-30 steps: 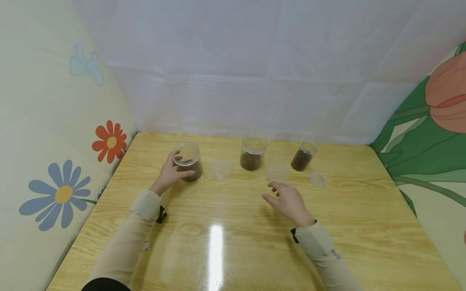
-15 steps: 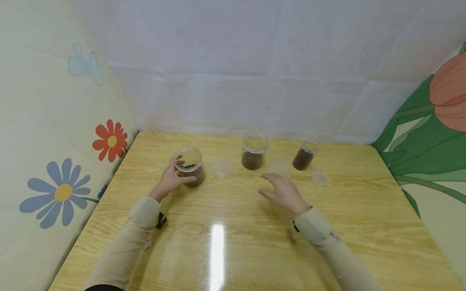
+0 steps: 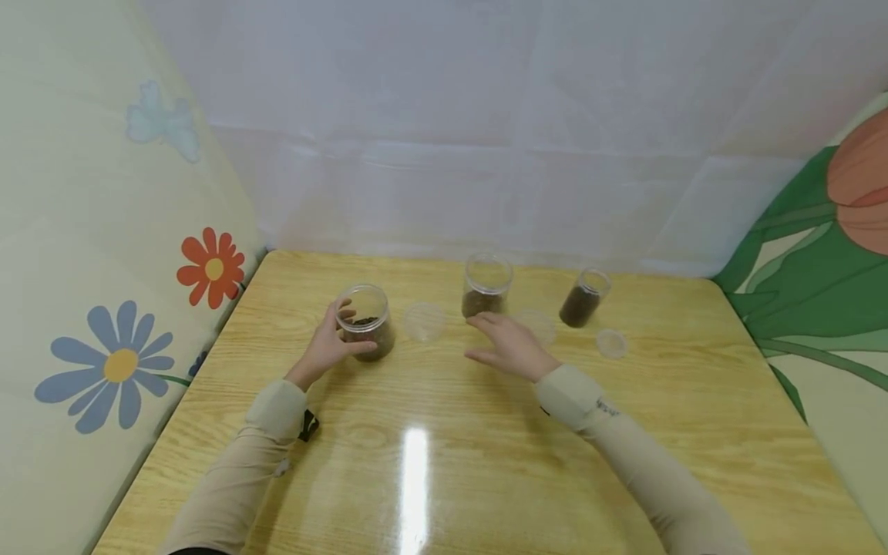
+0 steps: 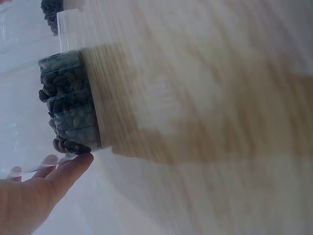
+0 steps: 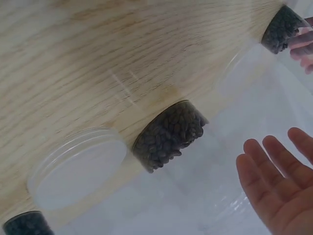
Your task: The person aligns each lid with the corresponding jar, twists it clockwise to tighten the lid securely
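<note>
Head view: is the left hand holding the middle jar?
No, the left hand grips the leftmost jar, while the middle jar stands apart from that hand.

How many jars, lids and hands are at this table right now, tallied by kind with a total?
Jars: 3 (left jar, middle jar, slim right jar)
Lids: 3 (left lid, middle lid, small right lid)
Hands: 2 (left hand, right hand)
Total: 8
</note>
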A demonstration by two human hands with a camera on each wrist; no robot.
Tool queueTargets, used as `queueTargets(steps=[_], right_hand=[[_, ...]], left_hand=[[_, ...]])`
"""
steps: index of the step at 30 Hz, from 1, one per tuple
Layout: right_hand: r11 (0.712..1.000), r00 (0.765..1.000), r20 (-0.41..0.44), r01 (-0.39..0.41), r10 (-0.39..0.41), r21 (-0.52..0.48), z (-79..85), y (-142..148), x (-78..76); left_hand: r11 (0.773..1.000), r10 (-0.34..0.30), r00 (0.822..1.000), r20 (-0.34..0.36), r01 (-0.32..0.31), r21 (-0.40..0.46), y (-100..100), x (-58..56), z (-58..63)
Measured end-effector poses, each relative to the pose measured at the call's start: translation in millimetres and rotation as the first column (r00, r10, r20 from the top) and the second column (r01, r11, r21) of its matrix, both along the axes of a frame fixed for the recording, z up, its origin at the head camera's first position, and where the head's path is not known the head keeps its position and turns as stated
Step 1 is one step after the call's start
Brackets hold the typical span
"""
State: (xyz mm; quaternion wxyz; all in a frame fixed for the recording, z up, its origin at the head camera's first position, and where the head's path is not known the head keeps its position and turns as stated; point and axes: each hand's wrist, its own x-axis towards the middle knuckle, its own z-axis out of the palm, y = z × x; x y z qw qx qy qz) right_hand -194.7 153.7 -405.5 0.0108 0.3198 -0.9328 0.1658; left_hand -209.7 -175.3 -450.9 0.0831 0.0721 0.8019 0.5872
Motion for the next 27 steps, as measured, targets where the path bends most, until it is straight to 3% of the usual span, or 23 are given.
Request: queueTargets(steps=[9, 10, 17, 23, 27], right_hand=[[0.993, 0.997, 0.073, -0.033, 0.025, 0.116, -1.1, -26.4, -22.0], [0.99, 0.997, 0.075, -0.037, 0.027, 0.134, -2.1, -29.6, -24.3], [0.978, 0.998, 0.037, -0.055, 0.049, 0.201, -12.4, -50.3, -40.2], [0.972, 0.998, 0.05, -0.043, 0.032, 0.233, -19.2, -58.4, -49.3], [0.964, 0.998, 0.07, -0.022, 0.004, 0.263, -23.7, -60.5, -53.1]], left_hand=[[0.998, 0.004, 0.999, -0.049, -0.007, -0.06, -1.7, 0.8, -7.3], [0.998, 0.003, 0.999, -0.048, -0.006, -0.063, -0.6, 3.1, -3.0], [0.998, 0.008, 0.999, -0.037, -0.01, -0.066, 1.5, 2.8, -3.0], [0.999, 0.008, 1.0, -0.025, -0.009, -0.052, 10.9, 15.9, 21.1], [0.999, 0.005, 1.0, -0.014, -0.006, -0.046, 12.2, 14.3, 16.9]])
